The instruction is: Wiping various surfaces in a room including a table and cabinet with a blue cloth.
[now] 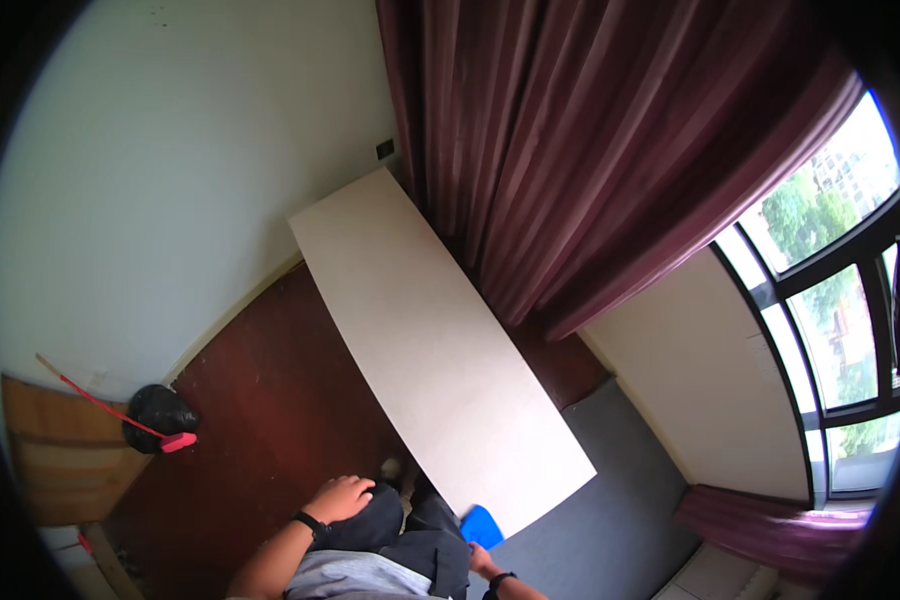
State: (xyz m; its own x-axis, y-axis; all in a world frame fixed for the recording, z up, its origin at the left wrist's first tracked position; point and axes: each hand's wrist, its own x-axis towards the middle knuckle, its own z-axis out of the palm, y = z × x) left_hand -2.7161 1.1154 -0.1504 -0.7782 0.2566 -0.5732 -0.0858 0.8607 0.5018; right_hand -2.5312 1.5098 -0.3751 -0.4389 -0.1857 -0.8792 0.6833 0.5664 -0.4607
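Note:
My left hand [343, 499], with a dark band on its wrist, lies palm down on the thigh of my dark trousers [371, 521] and holds nothing. My right hand [482, 559] grips the near end of a blue fan-shaped object [482, 528]; the gripped part is hidden by my fingers. That blue piece is at the near corner of a long white table [450, 360]. Whether it touches the tabletop or hangs just over it, I cannot tell. The tabletop stretches away from me toward the wall.
Left of the table is a dark red floor [270, 390]. A broom with a pink head [178, 442] leans across a black plastic bag [157, 409] by a brown wooden board [67, 450]. Maroon curtains [510, 150] hang along the table's far right side. Windows [832, 337] are at right.

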